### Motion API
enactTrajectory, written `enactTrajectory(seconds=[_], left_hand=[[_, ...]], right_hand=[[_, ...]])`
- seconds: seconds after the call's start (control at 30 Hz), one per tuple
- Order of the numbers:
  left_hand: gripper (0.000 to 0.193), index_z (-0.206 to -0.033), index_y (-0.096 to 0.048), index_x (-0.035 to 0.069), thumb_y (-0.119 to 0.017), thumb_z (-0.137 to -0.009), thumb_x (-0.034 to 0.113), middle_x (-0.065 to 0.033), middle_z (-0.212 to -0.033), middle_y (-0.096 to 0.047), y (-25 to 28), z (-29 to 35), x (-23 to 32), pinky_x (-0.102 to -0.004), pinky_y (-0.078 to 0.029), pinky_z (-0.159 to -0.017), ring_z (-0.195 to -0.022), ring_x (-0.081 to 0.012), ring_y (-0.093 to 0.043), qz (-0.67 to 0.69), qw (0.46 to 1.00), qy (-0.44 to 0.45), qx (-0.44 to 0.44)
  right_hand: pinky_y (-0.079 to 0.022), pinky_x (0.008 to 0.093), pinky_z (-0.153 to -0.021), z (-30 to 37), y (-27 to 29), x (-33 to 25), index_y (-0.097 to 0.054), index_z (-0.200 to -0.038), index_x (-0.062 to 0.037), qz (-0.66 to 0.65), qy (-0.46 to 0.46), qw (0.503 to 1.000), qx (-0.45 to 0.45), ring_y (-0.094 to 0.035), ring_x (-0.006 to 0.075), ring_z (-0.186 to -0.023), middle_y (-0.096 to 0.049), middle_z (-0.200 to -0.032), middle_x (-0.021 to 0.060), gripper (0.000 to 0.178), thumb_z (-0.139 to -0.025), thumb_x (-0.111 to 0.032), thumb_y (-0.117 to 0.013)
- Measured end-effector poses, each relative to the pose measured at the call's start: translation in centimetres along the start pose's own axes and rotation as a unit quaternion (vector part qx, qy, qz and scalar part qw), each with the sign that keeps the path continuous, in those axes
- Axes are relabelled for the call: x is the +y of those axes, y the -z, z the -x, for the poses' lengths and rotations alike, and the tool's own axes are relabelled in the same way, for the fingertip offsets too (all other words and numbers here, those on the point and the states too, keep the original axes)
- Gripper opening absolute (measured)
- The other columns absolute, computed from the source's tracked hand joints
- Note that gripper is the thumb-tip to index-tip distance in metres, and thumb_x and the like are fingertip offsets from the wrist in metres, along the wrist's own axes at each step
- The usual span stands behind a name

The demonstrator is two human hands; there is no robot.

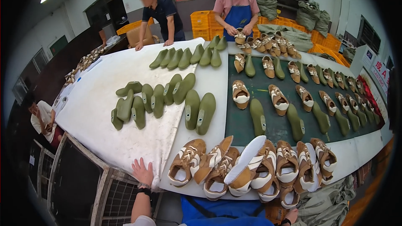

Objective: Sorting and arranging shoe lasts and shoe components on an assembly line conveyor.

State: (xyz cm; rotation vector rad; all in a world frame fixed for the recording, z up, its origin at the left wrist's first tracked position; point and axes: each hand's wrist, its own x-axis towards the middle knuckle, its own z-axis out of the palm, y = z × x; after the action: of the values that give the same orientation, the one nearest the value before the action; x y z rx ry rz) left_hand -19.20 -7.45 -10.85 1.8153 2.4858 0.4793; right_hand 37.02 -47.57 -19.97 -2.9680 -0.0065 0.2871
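Observation:
My left hand lies with fingers spread at the near edge of a white cloth on the table. It holds nothing. Low in the picture, my right hand is beside grey-green sacks, below the table edge; its fingers cannot be made out. Along the near edge, between the hands, brown-and-white sneakers are heaped, some tipped so that a white sole shows. Green shoe lasts stand behind them, with several more lasts on the cloth.
A dark green belt on the right carries rows of sneakers and lasts. Across the table, a person in a blue apron handles a sneaker; another person in dark clothes leans on the table. Orange crates stand behind. A wire-mesh cart is at near left.

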Motion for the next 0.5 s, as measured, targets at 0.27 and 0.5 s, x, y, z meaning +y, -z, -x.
enactTrajectory(seconds=[0.27, 0.5], left_hand=[[0.056, -0.133, -0.041, 0.014, -0.050, -0.086, 0.042, -0.0160, -0.142, -0.028, -0.9, -0.4, 1.5, -0.0514, -0.026, -0.102, -0.130, -0.0402, -0.021, -0.021, 0.998, 0.031, 0.050], [0.055, -0.132, -0.043, 0.013, -0.051, -0.085, 0.040, -0.0163, -0.141, -0.029, -0.9, -0.2, 1.4, -0.0507, -0.026, -0.103, -0.130, -0.0408, -0.022, -0.020, 0.998, 0.028, 0.057]], right_hand=[[-0.047, 0.0406, -0.071, -0.5, -1.8, -1.0, -0.058, -0.100, -0.0024, 0.058, -0.004, 0.997, -0.048, -0.058, 0.0328, -0.083, -0.059, -0.093, 0.0182, 0.024, -0.088, -0.018, -0.045], [-0.047, 0.0429, -0.074, -2.3, -3.0, 0.1, -0.056, -0.109, -0.0055, 0.033, -0.059, 0.997, -0.041, -0.059, 0.0333, -0.089, -0.060, -0.100, 0.0181, 0.037, -0.089, -0.030, -0.037]])
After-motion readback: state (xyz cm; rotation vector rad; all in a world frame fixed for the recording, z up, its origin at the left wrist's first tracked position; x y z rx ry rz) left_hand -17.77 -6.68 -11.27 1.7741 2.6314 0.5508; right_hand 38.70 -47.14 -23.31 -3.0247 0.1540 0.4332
